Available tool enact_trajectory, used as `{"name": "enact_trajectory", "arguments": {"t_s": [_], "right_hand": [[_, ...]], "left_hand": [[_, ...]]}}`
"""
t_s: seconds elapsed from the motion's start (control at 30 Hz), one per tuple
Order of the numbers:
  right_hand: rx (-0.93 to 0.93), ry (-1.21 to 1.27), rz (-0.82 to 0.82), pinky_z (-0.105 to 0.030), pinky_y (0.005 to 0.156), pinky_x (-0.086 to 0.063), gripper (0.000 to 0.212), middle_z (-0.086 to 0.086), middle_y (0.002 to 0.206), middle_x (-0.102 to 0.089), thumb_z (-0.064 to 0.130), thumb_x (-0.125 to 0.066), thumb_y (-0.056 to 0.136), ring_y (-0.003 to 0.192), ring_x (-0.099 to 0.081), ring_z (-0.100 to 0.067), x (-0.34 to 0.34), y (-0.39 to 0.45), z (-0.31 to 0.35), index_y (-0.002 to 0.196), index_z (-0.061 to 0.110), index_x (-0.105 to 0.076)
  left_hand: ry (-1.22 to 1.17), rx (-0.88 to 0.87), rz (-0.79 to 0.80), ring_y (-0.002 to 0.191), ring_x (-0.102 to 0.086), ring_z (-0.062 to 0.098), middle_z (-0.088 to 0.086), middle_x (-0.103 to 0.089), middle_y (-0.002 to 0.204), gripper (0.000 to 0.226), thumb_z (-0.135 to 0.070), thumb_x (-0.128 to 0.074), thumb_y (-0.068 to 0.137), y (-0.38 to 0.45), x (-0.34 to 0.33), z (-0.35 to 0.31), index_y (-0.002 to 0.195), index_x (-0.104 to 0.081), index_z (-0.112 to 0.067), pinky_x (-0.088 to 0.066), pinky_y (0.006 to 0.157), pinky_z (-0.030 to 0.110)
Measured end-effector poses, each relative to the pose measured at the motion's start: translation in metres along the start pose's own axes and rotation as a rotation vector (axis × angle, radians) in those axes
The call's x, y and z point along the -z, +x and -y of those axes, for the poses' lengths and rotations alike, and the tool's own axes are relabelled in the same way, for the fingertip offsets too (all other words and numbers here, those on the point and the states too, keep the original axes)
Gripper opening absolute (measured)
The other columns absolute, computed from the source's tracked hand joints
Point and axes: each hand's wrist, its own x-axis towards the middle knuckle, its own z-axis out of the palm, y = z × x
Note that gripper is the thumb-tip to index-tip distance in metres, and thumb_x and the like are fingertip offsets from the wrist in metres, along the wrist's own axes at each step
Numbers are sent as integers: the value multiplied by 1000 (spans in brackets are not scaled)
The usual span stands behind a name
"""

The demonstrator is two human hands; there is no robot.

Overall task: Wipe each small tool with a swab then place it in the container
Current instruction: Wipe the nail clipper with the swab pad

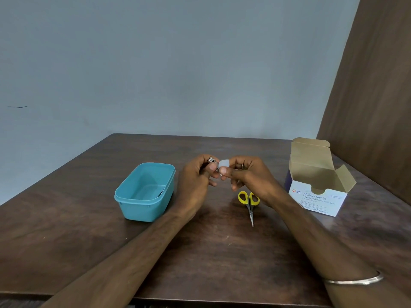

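Above the middle of the table, my left hand (195, 181) grips a small metal nail clipper (211, 160), most of it hidden by the fingers. My right hand (249, 176) pinches a white swab (223, 163) between thumb and forefinger, pressed against the clipper's end. A teal plastic container (124, 195) stands open to the left of my hands, with a thin dark item lying inside it. Small scissors with yellow handles (249, 202) lie on the table under my right wrist, blades pointing toward me.
An open box of alcohol swabs (318, 196) stands at the right, its flaps up. The dark wooden table (211, 252) meets a brown panel on the right and a pale wall behind. A metal bangle sits on my right forearm.
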Motion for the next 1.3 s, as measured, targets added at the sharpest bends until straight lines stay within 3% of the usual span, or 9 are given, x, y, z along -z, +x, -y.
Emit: {"name": "enact_trajectory", "arguments": {"t_s": [0.1, 0.2, 0.63, 0.77, 0.87, 1.0, 1.17, 1.3], "right_hand": [[-4, -45, -26, -30, 54, -51, 10, -7, 76, -72, 16, -72, 90, 54, -56, -18, 1, 1, -1, 84, 8, -73], [-26, -53, -16, -30, 53, -52, 12, -2, 75, -69, 17, -62, 97, 54, -58, -17, 3, 2, -1, 92, 11, -71], [-18, -105, -16, -28, 53, -52, 8, -3, 75, -71, 17, -72, 90, 52, -57, -15, 2, 1, -1, 85, 10, -72], [-44, -112, -7, -29, 54, -52, 12, -2, 76, -69, 16, -65, 95, 53, -58, -16, 2, 3, -1, 85, 19, -71], [-63, -71, -21, -30, 53, -53, 13, -2, 74, -69, 16, -63, 97, 53, -58, -17, 4, 3, 1, 85, 15, -70], [-86, -14, -29, -31, 54, -50, 13, -4, 72, -69, 14, -65, 95, 51, -55, -19, 7, 4, 3, 86, 7, -70], [-63, 43, -50, -30, 53, -49, 10, -5, 68, -69, 12, -67, 93, 49, -55, -19, 11, 4, 6, 84, 8, -71], [-23, 53, -96, -32, 53, -50, 13, -7, 70, -70, 12, -70, 90, 50, -55, -21, 13, 4, 6, 78, 8, -71]], "left_hand": [[109, -62, 35, 82, -66, 9, -5, -70, 85, 15, -14, -54, 98, 1, 2, 2, 97, -67, -21, -57, 63, 26], [216, -133, 55, 83, -65, 8, -9, -67, 85, 19, -14, -55, 97, 1, 2, 2, 91, -63, -31, -58, 64, 27], [158, -87, 17, 84, -65, 12, -5, -68, 89, 13, -15, -56, 97, 0, 2, 2, 99, -67, -21, -59, 63, 28], [280, -144, 31, 84, -64, 11, -4, -68, 88, 11, -17, -56, 96, 1, 3, 2, 99, -67, -19, -59, 67, 36], [426, -224, 7, 80, -63, 12, -4, -68, 84, 9, -18, -60, 94, 3, 6, 0, 96, -68, -14, -56, 68, 42], [577, -297, -37, 66, -52, 7, -7, -61, 76, 8, -16, -64, 92, 0, 7, -5, 97, -67, -11, -40, 56, 24], [667, -382, -78, 69, -56, 12, 1, -69, 80, 9, -17, -68, 90, 1, 9, -4, 97, -70, -13, -45, 58, 28], [719, -382, -71, 72, -52, 7, 1, -72, 86, 14, -19, -68, 90, -2, 9, -6, 103, -72, -15, -29, 58, 8]]}}
